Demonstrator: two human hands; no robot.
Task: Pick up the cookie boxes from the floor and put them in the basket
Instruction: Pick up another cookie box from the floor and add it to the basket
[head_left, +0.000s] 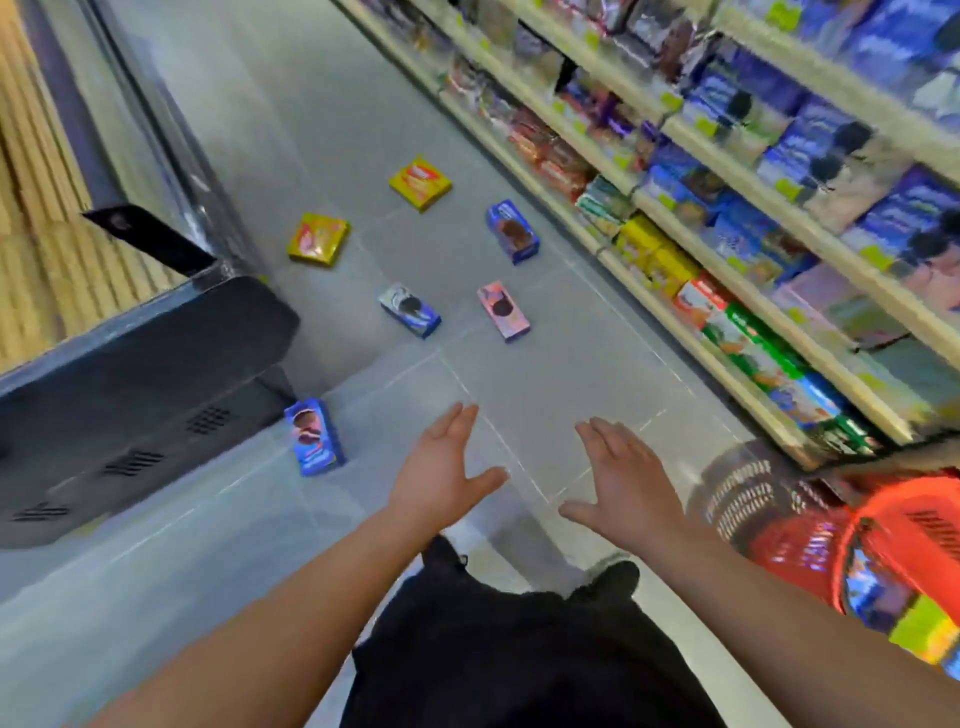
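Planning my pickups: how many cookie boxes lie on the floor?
6: two yellow, blue by shelves, pink, blue-white, blue by freezer. None visibly hidden.

Six cardboard cookie boxes lie scattered on the grey tiles: two yellow square boxes (420, 182) (318, 238), three blue oblong boxes (512, 231) (410, 310) (314, 436), one pink oblong box (503, 310). The red plastic mesh basket (919, 540) sits at the right, some boxes already inside.

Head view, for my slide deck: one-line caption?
Open left hand and right hand hover above six cookie boxes on the aisle floor; red basket nearby.
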